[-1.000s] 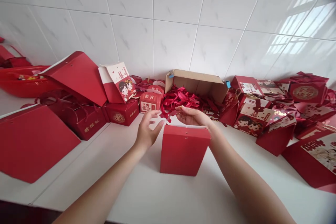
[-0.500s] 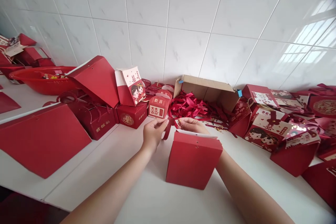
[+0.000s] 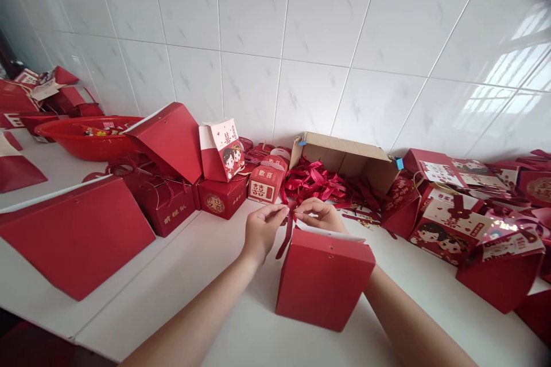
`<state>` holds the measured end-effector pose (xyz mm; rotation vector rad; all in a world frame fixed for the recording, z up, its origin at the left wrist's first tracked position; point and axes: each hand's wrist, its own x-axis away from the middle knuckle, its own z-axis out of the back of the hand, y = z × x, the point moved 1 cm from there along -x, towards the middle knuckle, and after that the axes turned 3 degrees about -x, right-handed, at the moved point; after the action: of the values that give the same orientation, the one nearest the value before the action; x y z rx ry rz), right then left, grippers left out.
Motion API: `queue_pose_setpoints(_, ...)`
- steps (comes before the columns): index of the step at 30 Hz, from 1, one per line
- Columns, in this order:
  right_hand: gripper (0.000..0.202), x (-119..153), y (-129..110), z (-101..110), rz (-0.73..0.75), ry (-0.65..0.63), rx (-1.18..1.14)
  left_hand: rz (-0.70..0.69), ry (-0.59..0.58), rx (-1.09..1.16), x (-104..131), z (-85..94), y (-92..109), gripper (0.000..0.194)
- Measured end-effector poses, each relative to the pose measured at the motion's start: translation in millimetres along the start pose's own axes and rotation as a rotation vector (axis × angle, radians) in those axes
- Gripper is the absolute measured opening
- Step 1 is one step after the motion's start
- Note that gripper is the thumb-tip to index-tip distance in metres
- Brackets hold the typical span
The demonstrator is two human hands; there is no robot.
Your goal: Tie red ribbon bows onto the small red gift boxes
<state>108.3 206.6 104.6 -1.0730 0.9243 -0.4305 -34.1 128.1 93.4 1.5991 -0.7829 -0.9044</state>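
A plain red box (image 3: pixel 326 281) stands on the white table, its top edge in front of my hands. Beyond its upper left corner my left hand (image 3: pixel 262 232) pinches a dark red ribbon (image 3: pixel 284 239), whose loose end hangs down. Close beside it, my right hand (image 3: pixel 318 215) has thumb and fingers pinched together at the same ribbon, near a tiny gold-coloured bit. The box hides my right wrist. Small holes show in the box's upper part.
Behind lies an open cardboard carton (image 3: pixel 344 146) with red ribbons (image 3: pixel 314 180) spilling out. Red boxes (image 3: pixel 221 195) and a red basin (image 3: pixel 86 140) are at the left. More printed boxes (image 3: pixel 447 229) crowd the right, against the tiled wall (image 3: pixel 245 86).
My hands have come closer together at the ribbon, and its end now hangs lower. The whole view has shifted slightly, so things appear further right and down.
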Motion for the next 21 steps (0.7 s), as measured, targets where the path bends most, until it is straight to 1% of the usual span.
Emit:
queue_pose_setpoints(4,0.007,0,-4,2,0.017,-0.028,0.011,0.008,-0.004,0.006,2,-0.4,2,0.028)
queue_pose_setpoints(8,0.008,-1,-6,2,0.036,-0.067,0.001,0.01,-0.029,0.011,4,-0.6,5,0.028)
queue_pose_setpoints(17,0.013,2,-3,0,0.0,-0.06,0.002,-0.01,-0.047,0.009,7,0.2,10,0.024)
queue_pose_setpoints(19,0.012,3,-6,-1,0.023,-0.063,-0.03,-0.017,-0.07,-0.002,9,-0.2,11,0.023)
queue_pose_setpoints(21,0.013,4,-11,-3,0.027,-0.054,-0.12,-0.031,-0.093,-0.014,11,-0.8,12,0.022)
